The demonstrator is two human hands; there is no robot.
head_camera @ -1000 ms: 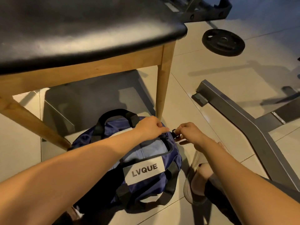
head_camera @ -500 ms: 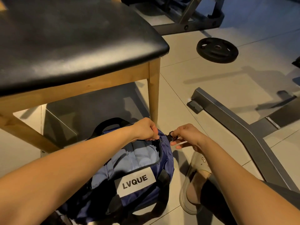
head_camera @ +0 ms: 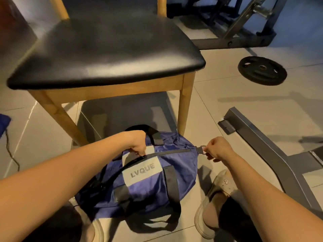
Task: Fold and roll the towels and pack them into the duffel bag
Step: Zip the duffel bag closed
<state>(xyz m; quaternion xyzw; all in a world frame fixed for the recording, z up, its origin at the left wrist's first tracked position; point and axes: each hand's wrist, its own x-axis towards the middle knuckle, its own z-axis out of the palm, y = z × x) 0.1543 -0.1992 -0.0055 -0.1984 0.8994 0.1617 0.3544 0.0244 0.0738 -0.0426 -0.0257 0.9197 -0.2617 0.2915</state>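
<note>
A navy duffel bag [head_camera: 176, 163] with a grey LVQUE label [head_camera: 142, 171] lies on the tiled floor in front of a chair. My left hand [head_camera: 139, 145] pinches the zipper pull [head_camera: 144, 156] at mid-length of the top zipper. The zipper's right stretch is shut; its left stretch gapes dark. My right hand [head_camera: 218, 150] pinches the metal ring tab [head_camera: 201, 148] at the bag's right end, pulling it taut. No towel shows in the opening.
A wooden chair with a black seat [head_camera: 108, 55] stands just behind the bag; its front leg [head_camera: 184, 109] is close to the bag's far end. A grey bench frame [head_camera: 265, 149] runs on the right, a weight plate [head_camera: 262, 70] behind. My shoes [head_camera: 212, 203] flank the bag.
My left hand has drawn the zipper pull leftward from the bag's right end to its middle, closing that stretch over the pale contents. The view has tilted up, showing more chair.
</note>
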